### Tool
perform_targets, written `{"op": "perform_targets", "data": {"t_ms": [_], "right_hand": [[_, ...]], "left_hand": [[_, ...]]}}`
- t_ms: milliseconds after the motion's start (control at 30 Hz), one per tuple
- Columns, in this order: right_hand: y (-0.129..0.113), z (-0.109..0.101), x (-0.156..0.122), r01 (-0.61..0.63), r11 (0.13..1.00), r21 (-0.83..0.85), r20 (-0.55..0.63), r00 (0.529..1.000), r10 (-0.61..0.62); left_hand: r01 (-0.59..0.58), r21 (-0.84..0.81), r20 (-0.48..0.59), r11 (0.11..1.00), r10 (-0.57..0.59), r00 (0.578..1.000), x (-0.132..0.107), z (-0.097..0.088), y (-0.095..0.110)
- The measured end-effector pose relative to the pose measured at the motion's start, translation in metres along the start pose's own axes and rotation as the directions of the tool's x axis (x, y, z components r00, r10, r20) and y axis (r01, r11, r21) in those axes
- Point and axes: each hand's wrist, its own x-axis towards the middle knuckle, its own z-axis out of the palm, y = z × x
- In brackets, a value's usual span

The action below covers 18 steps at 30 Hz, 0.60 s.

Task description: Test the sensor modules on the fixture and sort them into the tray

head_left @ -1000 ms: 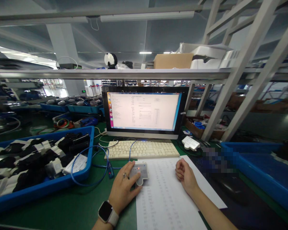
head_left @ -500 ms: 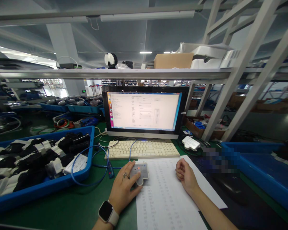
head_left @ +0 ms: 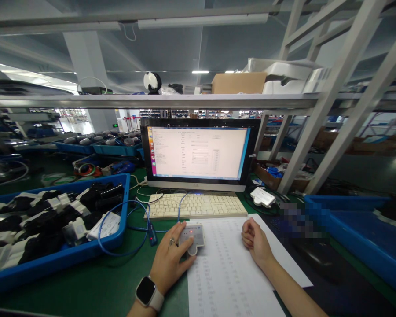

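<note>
My left hand (head_left: 172,255), with a ring on one finger and a watch on the wrist, grips a small light-grey box with indicator lights (head_left: 198,237). The thumb and fingers lie around its left side and on its face, where a red light glows. The box rests at the upper left of a printed paper sheet (head_left: 224,273). Over the right part of the sheet, my right hand (head_left: 254,242) is curled into a loose fist, and nothing shows in it. A blue cable (head_left: 137,252) with a small blue adapter (head_left: 152,234) lies left of the box.
Behind the hands are a cream keyboard (head_left: 198,206) and a lit monitor (head_left: 198,154). A blue bin (head_left: 124,211) of black and white parts stands left, another blue bin (head_left: 343,237) right. A white device (head_left: 262,197) and a black mouse (head_left: 317,257) are also on the right.
</note>
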Motion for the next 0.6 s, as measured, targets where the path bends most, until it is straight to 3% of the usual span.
{"op": "perform_targets", "data": {"t_ms": [600], "right_hand": [[0.0002, 0.0001, -0.0009, 0.015, 1.0, -0.009, -0.001, 1.0, -0.015]], "left_hand": [[-0.019, 0.038, 0.029, 0.999, 0.018, 0.999, -0.0014, 0.0003, -0.0018]]}}
